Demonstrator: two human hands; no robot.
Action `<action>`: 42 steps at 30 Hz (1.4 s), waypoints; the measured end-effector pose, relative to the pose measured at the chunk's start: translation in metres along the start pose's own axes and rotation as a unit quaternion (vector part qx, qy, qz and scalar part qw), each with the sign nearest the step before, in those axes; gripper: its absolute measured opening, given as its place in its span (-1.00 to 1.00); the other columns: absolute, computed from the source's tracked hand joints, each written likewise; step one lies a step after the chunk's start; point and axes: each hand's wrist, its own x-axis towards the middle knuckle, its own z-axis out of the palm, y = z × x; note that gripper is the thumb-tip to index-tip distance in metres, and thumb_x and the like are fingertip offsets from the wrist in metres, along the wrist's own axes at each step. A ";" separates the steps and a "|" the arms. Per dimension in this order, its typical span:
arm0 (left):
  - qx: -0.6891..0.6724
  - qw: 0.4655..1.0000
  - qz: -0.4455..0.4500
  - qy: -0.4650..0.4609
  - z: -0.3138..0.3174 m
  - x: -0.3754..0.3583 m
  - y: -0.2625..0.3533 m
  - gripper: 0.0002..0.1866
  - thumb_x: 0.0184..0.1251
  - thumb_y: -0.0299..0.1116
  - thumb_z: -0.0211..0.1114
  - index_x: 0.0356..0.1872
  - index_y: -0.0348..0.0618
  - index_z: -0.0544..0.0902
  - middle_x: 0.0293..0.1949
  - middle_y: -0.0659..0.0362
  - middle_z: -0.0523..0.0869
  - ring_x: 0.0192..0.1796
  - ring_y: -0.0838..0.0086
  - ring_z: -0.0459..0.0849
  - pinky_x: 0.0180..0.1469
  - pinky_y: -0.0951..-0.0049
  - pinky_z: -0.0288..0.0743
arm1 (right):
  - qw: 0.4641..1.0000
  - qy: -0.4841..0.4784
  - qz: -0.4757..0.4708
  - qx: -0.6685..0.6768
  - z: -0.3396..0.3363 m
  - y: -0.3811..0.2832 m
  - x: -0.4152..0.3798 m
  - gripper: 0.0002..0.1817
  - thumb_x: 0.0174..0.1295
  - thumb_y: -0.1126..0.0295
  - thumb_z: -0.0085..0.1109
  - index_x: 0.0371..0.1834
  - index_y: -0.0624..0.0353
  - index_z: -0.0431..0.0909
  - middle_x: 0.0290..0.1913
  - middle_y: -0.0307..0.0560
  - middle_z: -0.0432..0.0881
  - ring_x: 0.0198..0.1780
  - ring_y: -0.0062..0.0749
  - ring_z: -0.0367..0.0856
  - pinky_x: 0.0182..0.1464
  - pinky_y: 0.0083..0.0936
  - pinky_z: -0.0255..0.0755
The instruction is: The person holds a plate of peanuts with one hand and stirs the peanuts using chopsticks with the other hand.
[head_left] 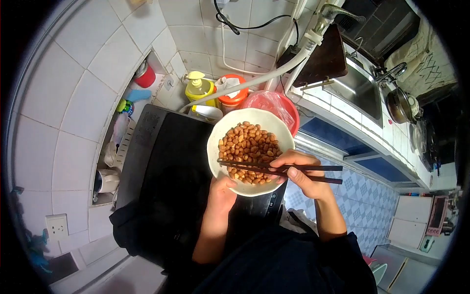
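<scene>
A white bowl full of reddish-brown peanuts is near the middle of the view. My left hand grips its lower left rim, the thumb over the edge and the other fingers hidden beneath. In my right hand is a pair of dark chopsticks, held from the right over the bowl. Their tips reach across the peanuts to the left side of the bowl. Whether anything is between the tips cannot be made out.
Beneath the bowl is a dark appliance top. Behind it are a yellow pump bottle, an orange-lidded container and a pink basin. A hose crosses above. Right: a sink in a tiled counter.
</scene>
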 end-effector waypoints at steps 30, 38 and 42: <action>0.002 1.000 0.012 0.001 0.001 -0.002 0.000 -0.26 -0.27 -0.55 -0.06 0.18 -0.38 0.12 0.11 -0.01 0.32 0.19 0.22 0.29 0.22 0.20 0.17 | 0.924 0.381 -0.020 -0.028 -0.075 0.036 -0.002 -0.73 0.21 0.35 -0.04 -0.17 0.34 0.49 -0.32 0.02 0.59 -0.37 -0.37 0.59 -0.30 -0.52 0.50; -0.006 1.000 -0.006 -0.003 -0.001 0.000 0.000 -0.28 -0.26 -0.57 -0.08 0.17 -0.39 0.14 0.08 -0.02 0.34 0.16 0.22 0.32 0.20 0.19 0.19 | 0.984 0.151 0.050 0.080 -0.017 -0.014 -0.026 -0.78 0.22 0.44 -0.07 -0.30 0.43 0.48 -0.42 0.08 0.55 -0.45 -0.33 0.61 -0.43 -0.56 0.53; 0.007 1.000 -0.007 0.001 0.000 -0.002 0.002 -0.28 -0.26 -0.57 -0.08 0.16 -0.39 0.14 0.08 -0.02 0.35 0.16 0.22 0.32 0.20 0.20 0.20 | 0.985 0.141 0.066 0.077 -0.010 -0.008 -0.022 -0.77 0.26 0.42 -0.09 -0.29 0.42 0.47 -0.41 0.03 0.55 -0.43 -0.40 0.61 -0.40 -0.62 0.51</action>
